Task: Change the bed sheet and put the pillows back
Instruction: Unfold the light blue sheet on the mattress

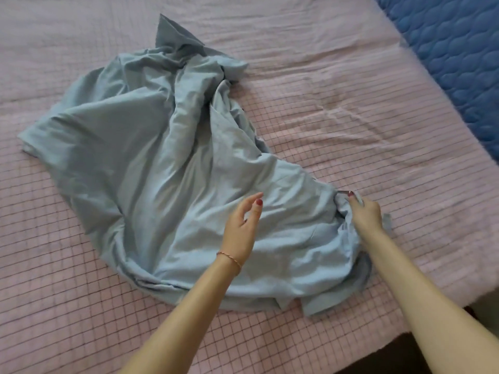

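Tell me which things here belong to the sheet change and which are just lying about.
Part of the job:
- blue sheet, crumpled in a heap on the bed
- pink cover under it
- right hand, gripping the sheet's edge
- left hand, open above the sheet

Just lying about:
- dark blue quilt at the far right edge
- No pillows are in view.

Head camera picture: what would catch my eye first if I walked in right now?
Most striking is the crumpled light blue sheet, heaped in the middle of the bed on a pink checked cover. Next come the two bare arms reaching in from below: the right hand is closed on the sheet's edge, while the left hand, a thin bracelet at its wrist, hovers open over it. A blue quilted pad shows at the top right.
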